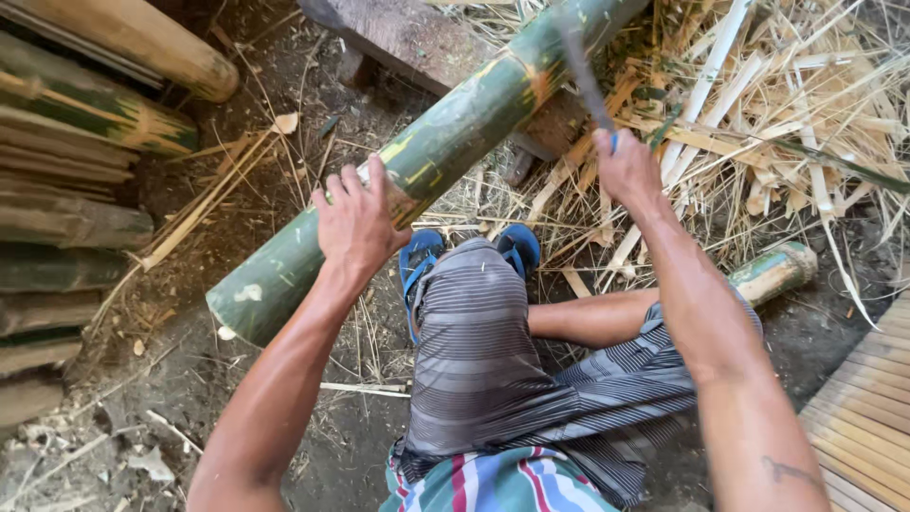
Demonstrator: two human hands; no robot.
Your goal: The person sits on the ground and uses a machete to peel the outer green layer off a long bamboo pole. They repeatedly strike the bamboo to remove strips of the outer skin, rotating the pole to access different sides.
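Observation:
A thick green bamboo pole (pixel 445 142) lies slanted across the ground, its upper part resting on a wooden block (pixel 408 38). My left hand (pixel 358 220) presses flat on the pole's lower half, fingers spread. My right hand (pixel 624 169) is closed on the handle of a long blade (pixel 580 66), blurred with motion, raised over the pole's upper part near a yellowish joint. My knee in striped grey cloth sits between my arms, with blue sandals (pixel 424 261) just under the pole.
A stack of split and whole bamboo (pixel 66 190) lies at the left. Pale bamboo strips and shavings (pixel 787 104) cover the ground at upper right. A short green bamboo piece (pixel 775 270) lies by my right arm. Slatted bamboo flooring (pixel 867 417) is at lower right.

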